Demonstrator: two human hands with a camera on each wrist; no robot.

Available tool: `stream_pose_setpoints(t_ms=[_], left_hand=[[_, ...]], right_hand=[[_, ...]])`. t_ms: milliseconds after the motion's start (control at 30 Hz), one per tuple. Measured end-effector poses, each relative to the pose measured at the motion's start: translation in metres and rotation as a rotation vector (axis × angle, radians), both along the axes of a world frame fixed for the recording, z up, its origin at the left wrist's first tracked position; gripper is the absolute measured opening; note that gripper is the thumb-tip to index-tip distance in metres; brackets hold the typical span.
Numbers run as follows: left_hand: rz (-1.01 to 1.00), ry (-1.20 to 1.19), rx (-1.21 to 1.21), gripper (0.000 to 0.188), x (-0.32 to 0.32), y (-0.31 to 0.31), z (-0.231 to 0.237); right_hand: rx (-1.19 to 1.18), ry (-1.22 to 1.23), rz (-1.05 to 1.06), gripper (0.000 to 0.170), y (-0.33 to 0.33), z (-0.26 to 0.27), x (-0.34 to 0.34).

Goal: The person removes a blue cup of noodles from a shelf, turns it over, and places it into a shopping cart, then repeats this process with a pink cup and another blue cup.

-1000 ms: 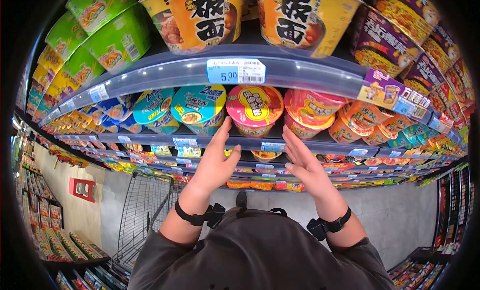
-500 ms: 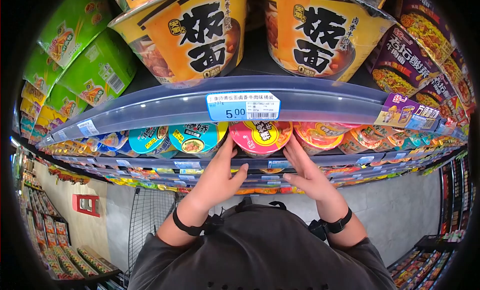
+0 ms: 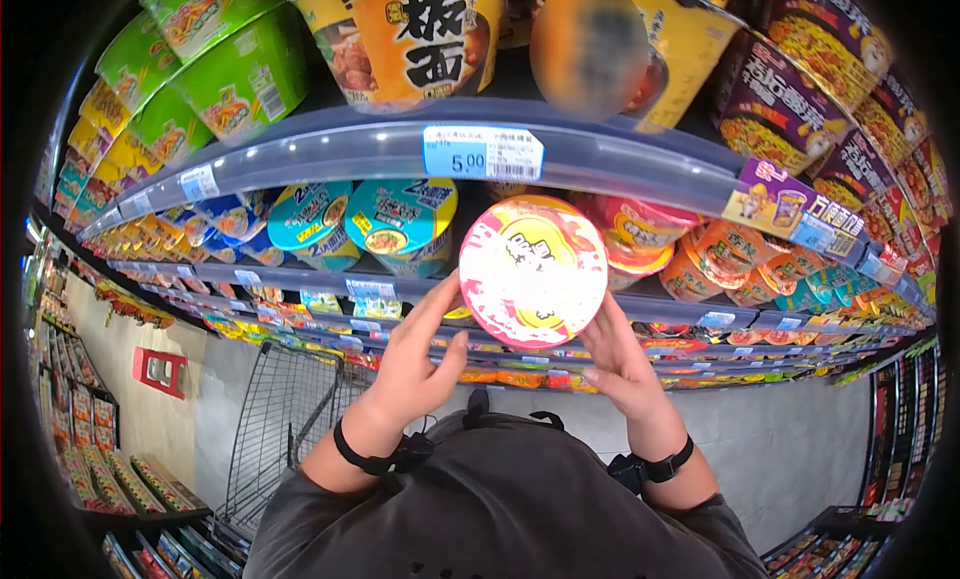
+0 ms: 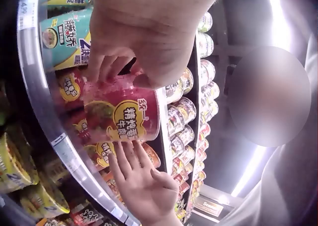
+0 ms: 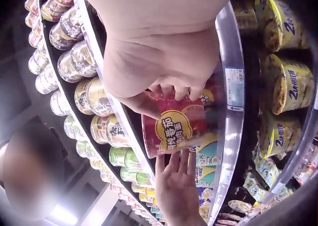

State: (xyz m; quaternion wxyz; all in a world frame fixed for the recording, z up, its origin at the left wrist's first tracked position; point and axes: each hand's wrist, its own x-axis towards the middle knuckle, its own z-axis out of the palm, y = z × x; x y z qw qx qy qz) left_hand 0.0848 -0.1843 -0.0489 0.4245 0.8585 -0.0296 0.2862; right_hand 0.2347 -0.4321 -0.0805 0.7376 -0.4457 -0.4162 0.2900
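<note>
A pink instant noodle bucket (image 3: pixel 533 271) is out in front of the shelf, its lid facing up and washed out by glare. My left hand (image 3: pixel 405 369) carries it from the left side and my right hand (image 3: pixel 625 364) from the right. In the left wrist view the straight fingers of the right hand (image 4: pixel 151 189) lie against one side of the red bucket (image 4: pixel 112 112). Likewise, the right wrist view has the left hand (image 5: pixel 178 193) with straight fingers against the bucket (image 5: pixel 174 122). The thumbs stand apart from the fingers in the head view.
Another pink bucket (image 3: pixel 640 234) sits just right on the same shelf, teal buckets (image 3: pixel 400 219) to the left. Above them runs a shelf edge with a price tag (image 3: pixel 483 153), with large yellow buckets (image 3: pixel 410 49) over it. A wire cart (image 3: pixel 285 409) stands at lower left.
Both hands reached in to the pink bucket's sides. It has come off its shelf spot, forward and nearer to me, between the hands.
</note>
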Motion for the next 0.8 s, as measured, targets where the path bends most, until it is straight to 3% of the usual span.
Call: stream_pose_setpoints(t_ms=[167, 233, 300, 367, 500, 800], left_hand=[[0.027, 0.078, -0.048, 0.066, -0.043, -0.04, -0.003], [0.041, 0.177, 0.212, 0.069, -0.065, -0.057, -0.007], [0.017, 0.232, 0.152, 0.069, -0.086, -0.073, -0.01], [0.018, 0.442, 0.085, 0.066, -0.109, -0.09, -0.013], [0.076, 0.546, 0.09, 0.065, -0.147, -0.111, -0.03], [0.216, 0.452, 0.071, 0.068, -0.207, -0.117, -0.036]], right_hand=[[-0.069, 0.003, 0.094, 0.101, -0.039, -0.014, -0.027], [-0.163, 0.04, 0.117, 0.1, -0.056, -0.028, -0.039], [-0.195, 0.067, 0.151, 0.098, -0.074, -0.044, -0.048], [-0.253, 0.088, 0.251, 0.094, -0.089, -0.067, -0.056], [-0.349, 0.046, 0.345, 0.091, -0.11, -0.089, -0.082], [-0.385, 0.028, 0.505, 0.089, -0.091, -0.097, -0.122]])
